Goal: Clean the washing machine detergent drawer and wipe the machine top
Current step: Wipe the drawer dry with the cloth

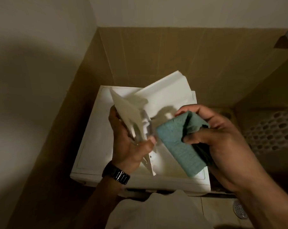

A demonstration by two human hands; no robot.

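Detergent drawer (128, 113), white plastic, is out of the machine and held in the air over the washing machine top (97, 146). Left hand (131, 146) has it in a clenched grip low on its body, thumb across the near side, fingers curled behind. Drawer is tilted, long axis running from near-right by the wrist up and away to the far-left; flat panel end points toward the back-left corner of the machine. Inner parts blurred, compartments cannot be told apart. Right hand (219, 141) grasps a folded blue-green cloth (179, 147), fingers and thumb curled round its upper bunch; the cloth's long flat fold hangs down and toward the viewer, its left edge just beside the drawer and the left thumb, contact not certain. A white folded sheet or pad (166, 91) lies on the machine top at the back right, corner overhanging the rear edge. Black watch (116, 175) on the left wrist. Machine sits in a corner: wall tight on its left, tan tiled wall (173, 52) close behind. To the right, a perforated basket (272, 129) near the machine's side. Floor drain (239, 209) at lower right. Open room is mainly above the machine top and toward the viewer.
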